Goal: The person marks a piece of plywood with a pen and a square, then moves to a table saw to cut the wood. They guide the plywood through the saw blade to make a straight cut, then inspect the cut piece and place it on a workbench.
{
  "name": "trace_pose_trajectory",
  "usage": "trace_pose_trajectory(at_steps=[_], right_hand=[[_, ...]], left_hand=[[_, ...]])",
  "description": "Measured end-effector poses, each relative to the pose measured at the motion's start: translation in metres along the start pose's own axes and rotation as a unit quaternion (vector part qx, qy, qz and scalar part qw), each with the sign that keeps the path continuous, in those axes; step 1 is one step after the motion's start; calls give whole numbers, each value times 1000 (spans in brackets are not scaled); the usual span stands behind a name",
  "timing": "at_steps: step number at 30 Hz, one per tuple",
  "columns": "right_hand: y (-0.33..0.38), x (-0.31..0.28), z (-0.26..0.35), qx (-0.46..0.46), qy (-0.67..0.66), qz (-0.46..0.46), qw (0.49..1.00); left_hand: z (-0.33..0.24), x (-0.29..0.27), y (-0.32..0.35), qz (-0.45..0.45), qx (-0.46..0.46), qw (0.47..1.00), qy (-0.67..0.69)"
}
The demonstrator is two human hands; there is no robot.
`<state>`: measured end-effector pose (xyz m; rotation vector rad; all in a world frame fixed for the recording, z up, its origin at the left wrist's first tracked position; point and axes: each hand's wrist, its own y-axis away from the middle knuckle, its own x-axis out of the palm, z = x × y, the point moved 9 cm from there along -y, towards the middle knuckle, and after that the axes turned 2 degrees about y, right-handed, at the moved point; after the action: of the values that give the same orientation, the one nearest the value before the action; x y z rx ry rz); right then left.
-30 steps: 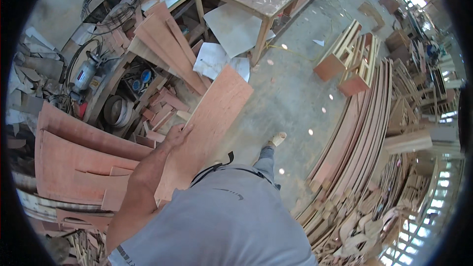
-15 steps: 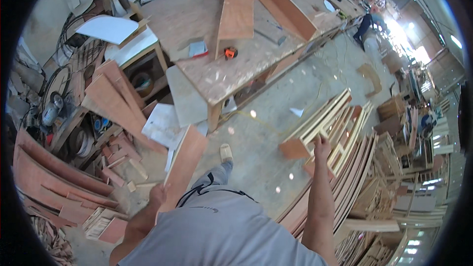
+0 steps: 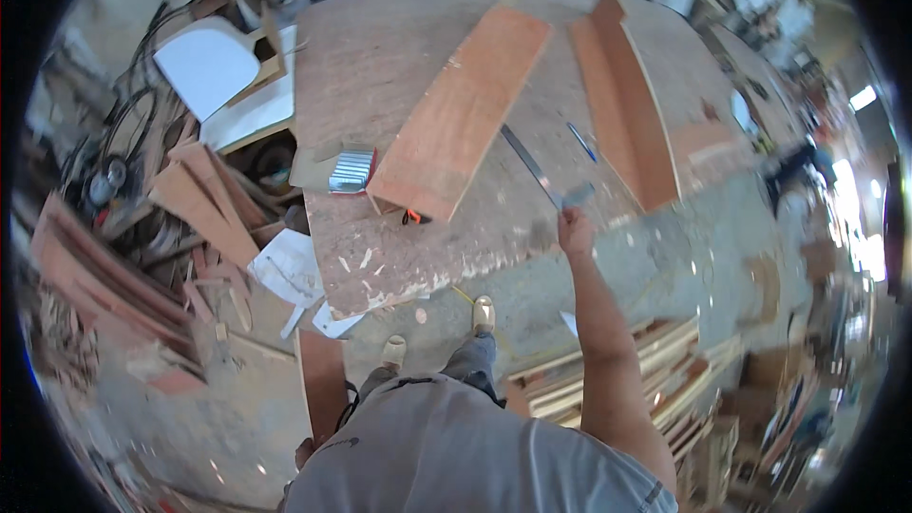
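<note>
At the near edge of the workbench (image 3: 380,266), my right hand (image 3: 575,228) reaches forward with its fingers closed at the corner of a metal try square (image 3: 532,166). The square's blade lies flat on the bench and points away from me. Down at my left side, my left hand (image 3: 304,453), partly hidden by my shirt, grips a long reddish plywood board (image 3: 323,375). A plywood piece with turned edges (image 3: 461,109) lies left of the square, and an L-shaped plywood piece (image 3: 627,109) lies to its right. A blue pen (image 3: 581,142) rests between the square and the L-shaped piece.
An orange tape measure (image 3: 414,218) and a silvery ribbed packet (image 3: 352,172) are by the left plywood piece. Bundled wooden strips (image 3: 655,356) lie on the floor at right. Curved reddish boards (image 3: 109,271) and offcuts crowd the left.
I have turned and stepped closer to the bench. My right hand has moved from above the wooden strips to the try square. My left hand still holds the board, now lower at my side.
</note>
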<state>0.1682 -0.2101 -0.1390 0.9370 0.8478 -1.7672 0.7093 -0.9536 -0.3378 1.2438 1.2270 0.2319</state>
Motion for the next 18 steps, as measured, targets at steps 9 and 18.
trace_pose_trajectory(at_steps=[9,18], right_hand=[[-250,92,-79,60,114,44,991],[-298,109,-1,-127,96,-68,985]], left_hand=[[-105,101,150,-92,-202,960,168],[-119,170,326,-244,-293,885,267]])
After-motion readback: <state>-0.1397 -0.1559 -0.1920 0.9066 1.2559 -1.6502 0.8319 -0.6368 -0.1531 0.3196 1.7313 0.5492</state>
